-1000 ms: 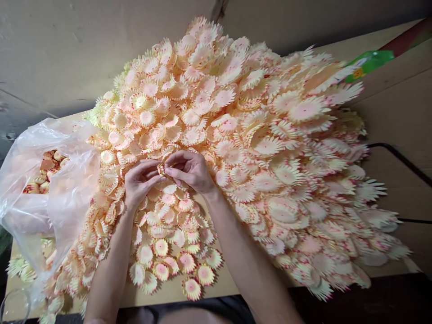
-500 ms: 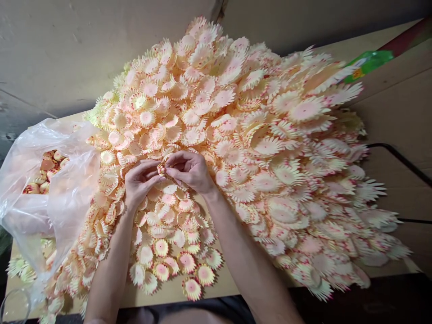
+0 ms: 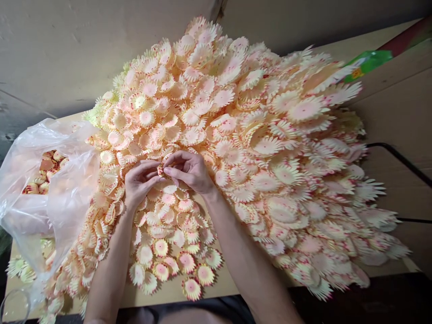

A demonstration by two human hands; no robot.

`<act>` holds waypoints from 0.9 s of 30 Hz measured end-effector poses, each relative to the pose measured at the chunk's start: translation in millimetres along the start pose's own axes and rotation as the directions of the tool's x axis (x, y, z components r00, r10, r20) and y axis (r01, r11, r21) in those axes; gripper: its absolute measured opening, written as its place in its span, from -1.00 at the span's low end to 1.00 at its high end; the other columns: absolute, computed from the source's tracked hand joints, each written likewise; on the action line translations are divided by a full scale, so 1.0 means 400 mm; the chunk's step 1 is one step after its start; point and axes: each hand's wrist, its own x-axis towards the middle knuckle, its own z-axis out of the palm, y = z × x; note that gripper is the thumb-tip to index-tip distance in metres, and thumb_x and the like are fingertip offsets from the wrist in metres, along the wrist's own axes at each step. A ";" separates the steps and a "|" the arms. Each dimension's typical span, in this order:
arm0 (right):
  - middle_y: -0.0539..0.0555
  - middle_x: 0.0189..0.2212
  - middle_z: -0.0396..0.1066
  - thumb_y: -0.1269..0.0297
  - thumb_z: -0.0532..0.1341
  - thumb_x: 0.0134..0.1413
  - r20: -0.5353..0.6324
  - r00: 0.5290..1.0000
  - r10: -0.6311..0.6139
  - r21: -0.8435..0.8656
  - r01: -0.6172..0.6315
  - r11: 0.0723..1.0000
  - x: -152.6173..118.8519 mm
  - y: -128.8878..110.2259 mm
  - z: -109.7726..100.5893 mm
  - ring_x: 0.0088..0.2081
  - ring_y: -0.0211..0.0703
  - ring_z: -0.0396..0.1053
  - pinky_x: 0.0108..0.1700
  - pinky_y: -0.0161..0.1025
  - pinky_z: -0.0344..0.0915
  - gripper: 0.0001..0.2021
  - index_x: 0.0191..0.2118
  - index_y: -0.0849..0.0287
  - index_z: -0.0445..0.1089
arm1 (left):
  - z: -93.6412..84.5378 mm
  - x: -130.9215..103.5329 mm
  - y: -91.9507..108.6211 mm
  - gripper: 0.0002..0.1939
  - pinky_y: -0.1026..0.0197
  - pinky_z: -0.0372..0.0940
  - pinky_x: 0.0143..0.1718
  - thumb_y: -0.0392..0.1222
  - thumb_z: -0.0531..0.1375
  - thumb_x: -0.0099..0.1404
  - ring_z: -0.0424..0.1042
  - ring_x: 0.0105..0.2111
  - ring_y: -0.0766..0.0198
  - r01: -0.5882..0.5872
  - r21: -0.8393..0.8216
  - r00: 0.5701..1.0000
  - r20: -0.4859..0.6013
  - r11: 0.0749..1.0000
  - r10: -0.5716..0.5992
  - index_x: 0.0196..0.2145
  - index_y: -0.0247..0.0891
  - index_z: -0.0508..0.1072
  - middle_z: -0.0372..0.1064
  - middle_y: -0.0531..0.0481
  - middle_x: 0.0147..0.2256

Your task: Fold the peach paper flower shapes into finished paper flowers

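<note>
Between my two hands is a small curled flower piece (image 3: 160,170), cream with red edges. My left hand (image 3: 141,179) pinches it from the left, thumb and fingers closed on it. My right hand (image 3: 187,171) grips its right side with thumb and forefinger. Beneath and around the hands spreads a large heap of pale pink and cream fringed flower pieces (image 3: 266,146). Several flatter ones with pink rims (image 3: 191,288) lie near the table's front edge, between my forearms.
At the left lies a clear plastic bag (image 3: 72,180) with rolled red-edged pieces (image 3: 43,177) inside. A clear round rim (image 3: 15,306) shows at the lower left. A green wrapper (image 3: 374,63) and black bent rod (image 3: 401,157) are at the right; a wall stands behind.
The small piece has turned slightly between my fingertips, and my right fingers have shifted a little. The heap and bag look the same.
</note>
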 end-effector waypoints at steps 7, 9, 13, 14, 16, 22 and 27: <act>-0.02 -0.47 0.49 0.27 0.46 -0.13 0.011 1.000 0.005 0.029 -0.005 1.000 -0.001 0.002 0.001 -0.66 -0.42 0.28 -0.64 -0.41 0.24 -0.78 -0.36 0.22 0.47 | 0.001 -0.001 0.000 -0.66 0.23 0.51 -0.13 -0.28 0.46 0.05 0.56 -0.19 0.26 0.000 -0.011 1.000 0.004 1.000 0.000 -0.17 -0.17 0.63 0.47 -0.03 -0.16; -0.03 -0.48 0.49 0.26 0.46 -0.12 0.007 1.000 0.013 0.024 -0.014 1.000 -0.001 0.005 0.001 -0.66 -0.42 0.28 -0.64 -0.41 0.23 -0.77 -0.36 0.22 0.46 | 0.003 -0.001 0.001 -0.66 0.25 0.51 -0.14 -0.28 0.47 0.04 0.56 -0.20 0.27 0.002 -0.018 1.000 0.003 1.000 -0.002 -0.18 -0.18 0.63 0.47 -0.03 -0.17; -0.03 -0.48 0.48 0.25 0.46 -0.14 -0.003 1.000 0.022 0.016 -0.022 1.000 -0.001 0.001 0.003 -0.67 -0.42 0.27 -0.65 -0.40 0.22 -0.77 -0.38 0.21 0.46 | 0.006 -0.001 0.002 -0.67 0.24 0.51 -0.15 -0.27 0.48 0.03 0.56 -0.21 0.26 0.013 -0.014 1.000 -0.021 1.000 -0.013 -0.19 -0.20 0.64 0.47 -0.04 -0.17; -0.03 -0.49 0.48 0.25 0.47 -0.15 -0.002 1.000 0.022 0.017 -0.022 1.000 -0.001 -0.002 0.003 -0.67 -0.42 0.26 -0.65 -0.40 0.22 -0.77 -0.38 0.21 0.46 | 0.006 -0.002 0.002 -0.67 0.24 0.51 -0.15 -0.27 0.48 0.03 0.56 -0.21 0.26 0.016 -0.010 1.000 -0.025 1.000 -0.017 -0.19 -0.20 0.64 0.47 -0.05 -0.17; -0.03 -0.49 0.48 0.25 0.47 -0.15 0.006 1.000 0.022 0.014 -0.022 1.000 -0.001 -0.008 0.004 -0.67 -0.42 0.26 -0.64 -0.40 0.23 -0.77 -0.38 0.20 0.46 | 0.005 -0.002 0.001 -0.66 0.23 0.51 -0.15 -0.27 0.48 0.03 0.56 -0.21 0.26 0.019 -0.001 1.000 -0.024 1.000 -0.019 -0.19 -0.21 0.64 0.48 -0.06 -0.17; -0.02 -0.48 0.49 0.22 0.47 -0.18 -0.001 0.999 0.032 0.004 -0.032 0.999 -0.002 -0.010 0.005 -0.65 -0.40 0.27 -0.64 -0.38 0.23 -0.74 -0.38 0.19 0.46 | 0.002 -0.001 -0.002 -0.64 0.18 0.51 -0.11 -0.23 0.49 0.02 0.56 -0.20 0.24 0.012 0.015 1.000 -0.014 1.000 -0.012 -0.18 -0.19 0.63 0.47 -0.04 -0.16; -0.02 -0.48 0.49 0.26 0.47 -0.18 -0.004 0.999 0.035 -0.002 -0.035 0.999 -0.001 -0.009 0.006 -0.67 -0.40 0.27 -0.64 -0.38 0.21 -0.77 -0.39 0.19 0.46 | -0.001 -0.002 -0.005 -0.62 0.20 0.50 -0.11 -0.24 0.50 -0.01 0.56 -0.19 0.24 0.021 0.008 1.000 -0.020 1.000 -0.021 -0.18 -0.22 0.63 0.47 -0.06 -0.15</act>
